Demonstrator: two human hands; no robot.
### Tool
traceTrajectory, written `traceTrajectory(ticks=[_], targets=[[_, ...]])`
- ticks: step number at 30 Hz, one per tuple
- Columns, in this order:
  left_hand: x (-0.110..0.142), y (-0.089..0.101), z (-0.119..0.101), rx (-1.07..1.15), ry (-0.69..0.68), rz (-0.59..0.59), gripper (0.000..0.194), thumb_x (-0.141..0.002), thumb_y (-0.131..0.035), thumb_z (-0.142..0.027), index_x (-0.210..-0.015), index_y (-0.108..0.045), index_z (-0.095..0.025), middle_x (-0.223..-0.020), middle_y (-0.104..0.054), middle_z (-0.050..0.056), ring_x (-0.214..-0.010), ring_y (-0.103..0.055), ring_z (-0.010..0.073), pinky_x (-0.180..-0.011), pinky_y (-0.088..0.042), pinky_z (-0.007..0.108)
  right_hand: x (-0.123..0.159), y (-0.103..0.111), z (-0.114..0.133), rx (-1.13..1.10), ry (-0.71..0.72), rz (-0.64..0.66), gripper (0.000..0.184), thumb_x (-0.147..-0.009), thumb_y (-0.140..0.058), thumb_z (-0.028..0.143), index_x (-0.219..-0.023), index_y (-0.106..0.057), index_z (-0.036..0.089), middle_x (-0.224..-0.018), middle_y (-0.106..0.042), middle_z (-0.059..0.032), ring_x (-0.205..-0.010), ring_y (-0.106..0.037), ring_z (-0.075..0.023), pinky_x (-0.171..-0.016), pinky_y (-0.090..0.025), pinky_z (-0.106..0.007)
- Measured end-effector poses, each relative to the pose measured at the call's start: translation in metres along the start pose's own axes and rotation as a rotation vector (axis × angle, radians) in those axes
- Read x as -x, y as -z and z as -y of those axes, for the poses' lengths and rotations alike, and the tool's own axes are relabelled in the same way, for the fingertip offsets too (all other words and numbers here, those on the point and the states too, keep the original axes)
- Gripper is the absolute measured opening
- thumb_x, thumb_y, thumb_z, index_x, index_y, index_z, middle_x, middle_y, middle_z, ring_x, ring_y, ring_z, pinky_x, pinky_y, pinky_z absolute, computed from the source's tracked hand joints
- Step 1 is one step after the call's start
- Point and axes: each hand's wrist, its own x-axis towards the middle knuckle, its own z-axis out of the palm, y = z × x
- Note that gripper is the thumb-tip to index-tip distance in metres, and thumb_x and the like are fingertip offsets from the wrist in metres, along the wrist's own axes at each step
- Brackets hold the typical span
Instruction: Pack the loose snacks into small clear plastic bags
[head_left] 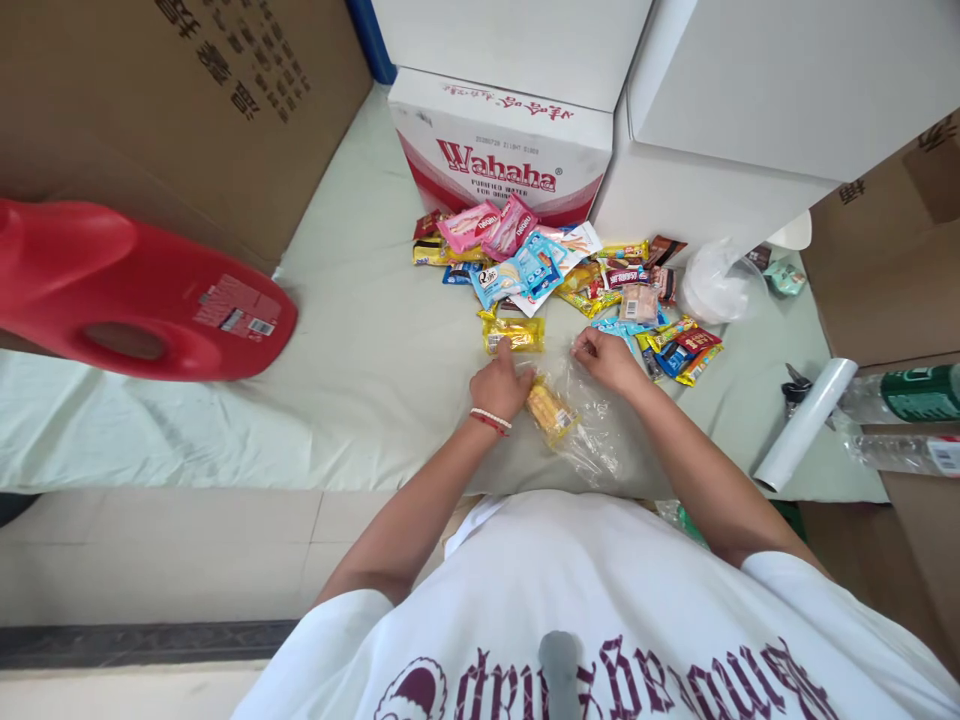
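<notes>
A clear plastic bag (600, 432) lies at the table's front edge, with a yellow snack packet (551, 410) in or under its film. Its upper right edge is pinched in the closed fingers of my right hand (606, 358). My left hand (501, 388) rests at the bag's left side, thumb and index finger apart. The index fingertip meets the lower edge of another yellow snack packet (525, 335), and the thumb is close to the packet by the bag. Beyond both hands spreads a pile of wrapped snacks, including a pink packet (471, 228) and a light blue packet (497, 284).
Behind the snacks stands a Wahaha water carton (502, 165). A big red jug (150, 290) is at the left. On the right are a white crumpled bag (712, 285), a white roll (806, 425) and plastic bottles (919, 393). Cardboard boxes (187, 120) flank the cloth-covered table (360, 400).
</notes>
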Motion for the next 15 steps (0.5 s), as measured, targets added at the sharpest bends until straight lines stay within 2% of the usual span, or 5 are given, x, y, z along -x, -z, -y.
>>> traceTrajectory(ticks=[2,5,7,12,15], targets=[[-0.002,0.001,-0.002,-0.007,0.012,0.035,0.033,-0.091,-0.061,-0.043,-0.111,-0.069,-0.019,-0.092,-0.075,0.015,-0.095,-0.072,0.0357,-0.079,-0.051,0.041,0.005,0.005,0.008,-0.005,-0.013,0.009,0.01,-0.09,-0.061,0.028,-0.09,-0.065,0.018,-0.077,-0.064,-0.0021,-0.069,-0.055,-0.0171,-0.067,-0.037,-0.028],[-0.004,0.002,-0.003,0.036,0.024,0.016,0.025,-0.091,-0.058,-0.042,-0.085,-0.07,-0.02,-0.088,-0.075,0.015,-0.095,-0.072,0.0342,-0.079,-0.05,0.04,0.026,0.003,0.028,0.051,0.111,-0.056,0.009,-0.092,-0.059,0.025,-0.092,-0.066,0.019,-0.085,-0.065,-0.0044,-0.077,-0.058,-0.0189,-0.071,-0.039,-0.029],[-0.006,0.005,0.0,0.088,0.037,0.001,0.027,-0.091,-0.057,-0.043,-0.081,-0.068,-0.021,-0.085,-0.074,0.014,-0.094,-0.072,0.0325,-0.078,-0.05,0.039,0.048,-0.009,0.042,0.104,0.213,-0.042,0.015,-0.095,-0.054,0.023,-0.098,-0.068,0.02,-0.092,-0.065,-0.0061,-0.081,-0.058,-0.0198,-0.072,-0.039,-0.029],[-0.008,0.026,0.02,0.287,0.044,0.079,0.027,-0.091,-0.053,-0.036,-0.075,-0.065,-0.018,-0.067,-0.069,0.006,-0.068,-0.069,0.0216,-0.064,-0.049,0.031,0.097,-0.054,0.051,0.138,0.324,0.184,0.03,-0.098,-0.053,0.02,-0.123,-0.069,0.027,-0.102,-0.062,-0.0057,-0.079,-0.053,-0.0193,-0.069,-0.04,-0.028],[0.005,0.035,0.019,0.396,0.025,0.147,0.029,-0.094,-0.047,-0.035,-0.084,-0.067,-0.016,-0.061,-0.066,0.001,-0.056,-0.064,0.0169,-0.058,-0.05,0.028,0.104,-0.067,0.044,0.079,0.363,0.15,0.035,-0.099,-0.051,0.021,-0.131,-0.067,0.026,-0.103,-0.06,-0.0074,-0.089,-0.054,-0.0215,-0.077,-0.047,-0.031]])
